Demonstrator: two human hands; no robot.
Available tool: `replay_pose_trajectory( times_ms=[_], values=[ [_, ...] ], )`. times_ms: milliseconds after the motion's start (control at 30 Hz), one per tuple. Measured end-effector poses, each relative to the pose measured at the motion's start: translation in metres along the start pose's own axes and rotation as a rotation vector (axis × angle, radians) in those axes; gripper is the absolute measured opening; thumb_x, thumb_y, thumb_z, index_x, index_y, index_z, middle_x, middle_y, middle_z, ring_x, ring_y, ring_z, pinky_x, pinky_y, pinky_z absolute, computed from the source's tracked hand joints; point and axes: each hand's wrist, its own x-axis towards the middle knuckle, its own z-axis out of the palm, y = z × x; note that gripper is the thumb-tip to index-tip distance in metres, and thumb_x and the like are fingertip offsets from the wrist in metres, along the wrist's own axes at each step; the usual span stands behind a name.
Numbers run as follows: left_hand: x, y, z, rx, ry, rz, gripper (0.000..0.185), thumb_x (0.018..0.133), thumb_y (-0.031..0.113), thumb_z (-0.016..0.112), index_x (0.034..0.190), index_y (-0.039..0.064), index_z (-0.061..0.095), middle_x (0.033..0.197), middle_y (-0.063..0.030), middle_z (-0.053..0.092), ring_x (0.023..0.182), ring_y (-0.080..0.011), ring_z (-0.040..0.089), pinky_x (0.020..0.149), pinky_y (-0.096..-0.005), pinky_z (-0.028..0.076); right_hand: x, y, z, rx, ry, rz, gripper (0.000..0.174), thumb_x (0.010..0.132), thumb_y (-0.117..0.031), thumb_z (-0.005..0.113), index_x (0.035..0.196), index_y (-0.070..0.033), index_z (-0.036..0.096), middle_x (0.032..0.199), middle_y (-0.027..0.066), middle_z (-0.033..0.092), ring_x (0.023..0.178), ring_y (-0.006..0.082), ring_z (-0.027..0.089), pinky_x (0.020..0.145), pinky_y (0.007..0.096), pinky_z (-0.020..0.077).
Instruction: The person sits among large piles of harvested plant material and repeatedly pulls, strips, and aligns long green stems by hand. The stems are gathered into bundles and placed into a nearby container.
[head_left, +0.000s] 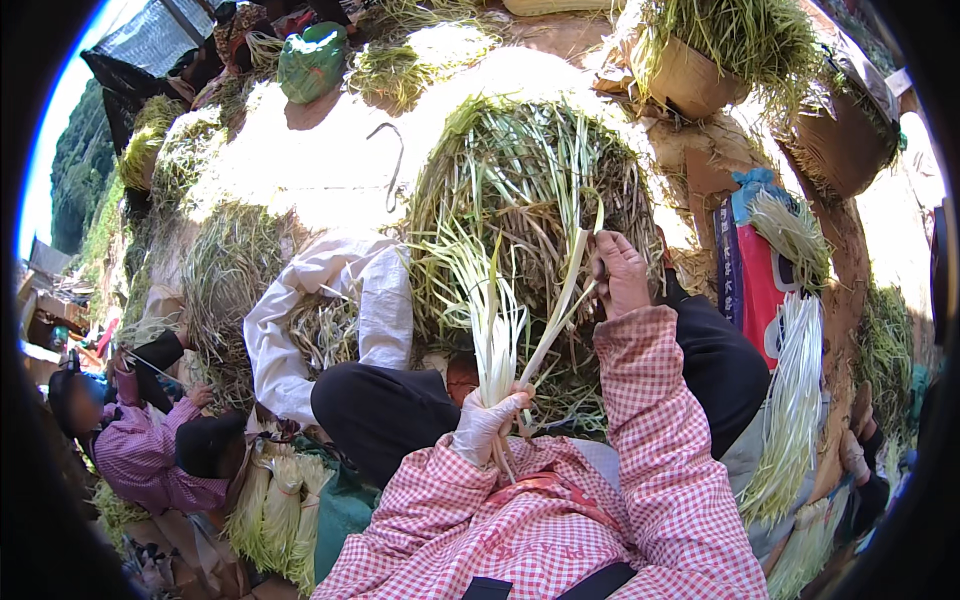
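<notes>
My left hand (484, 427), in a thin whitish glove, grips a fanned bunch of pale leafy stalks (495, 345) by the lower ends, close to my chest. One thicker stalk (562, 300) leans right from the same hand. Bare and raised to its right, my right hand (624, 274) pinches a thin green leaf beside that stalk's upper end. Behind both hands rises a large heap of long green and withered brown stalks (525, 172). The fingertips of my right hand are partly hidden.
A rolled white cloth ring (285, 300) encloses dry trimmings on the left. Long pale stalks (787, 405) lie over a coloured sack (757, 277) at right. A dark hook (394, 169) rests on the sunlit ground. Another person (161, 442) sits at left beside tied bundles (281, 502).
</notes>
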Motion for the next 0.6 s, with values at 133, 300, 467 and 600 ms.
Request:
replay_pose_trajectory(
  times_ms=[133, 300, 467, 600],
  values=[
    [0.01, 0.012, -0.01, -0.114, -0.008, 0.044, 0.015, 0.085, 0.015, 0.068, 0.09, 0.001, 0.065, 0.069, -0.0025, 0.062, 0.039, -0.0036, 0.043, 0.037, -0.0176, 0.032, -0.006, 0.004, -0.035, -0.768, 0.154, -0.221, 0.04, 0.09, -0.023, 0.061, 0.121, 0.0, 0.052, 0.089, 0.0074, 0.061, 0.071, 0.0119, 0.057, 0.064, 0.0265, 0.0487],
    [0.027, 0.055, -0.001, -0.221, -0.019, 0.153, 0.021, 0.087, 0.023, 0.067, 0.093, 0.004, 0.066, 0.074, -0.0045, 0.066, 0.039, -0.0034, 0.044, 0.036, -0.0167, 0.032, -0.097, 0.038, 0.015, -0.776, -0.64, -0.16, 0.056, 0.091, -0.045, 0.052, 0.13, -0.005, 0.044, 0.099, 0.0165, 0.064, 0.089, 0.0261, 0.061, 0.078, 0.0365, 0.0474],
    [0.043, 0.093, -0.023, -0.201, -0.036, 0.305, 0.021, 0.092, 0.026, 0.059, 0.093, 0.005, 0.06, 0.065, -0.0002, 0.06, 0.037, -0.0034, 0.043, 0.034, -0.0177, 0.033, -0.145, 0.054, 0.024, -0.409, -0.614, 0.233, 0.036, 0.097, -0.03, 0.049, 0.117, -0.001, 0.051, 0.075, -0.0014, 0.047, 0.067, 0.0074, 0.044, 0.06, 0.0226, 0.0359],
    [0.05, 0.121, -0.029, -0.242, 0.033, 0.368, 0.019, 0.09, 0.025, 0.062, 0.089, 0.006, 0.061, 0.061, 0.001, 0.057, 0.036, -0.0041, 0.041, 0.033, -0.0193, 0.03, -0.162, 0.065, -0.001, -0.187, -0.533, 0.368, 0.029, 0.098, -0.028, 0.047, 0.104, -0.001, 0.056, 0.064, -0.0027, 0.045, 0.053, 0.0043, 0.038, 0.049, 0.0196, 0.03]
  ],
)
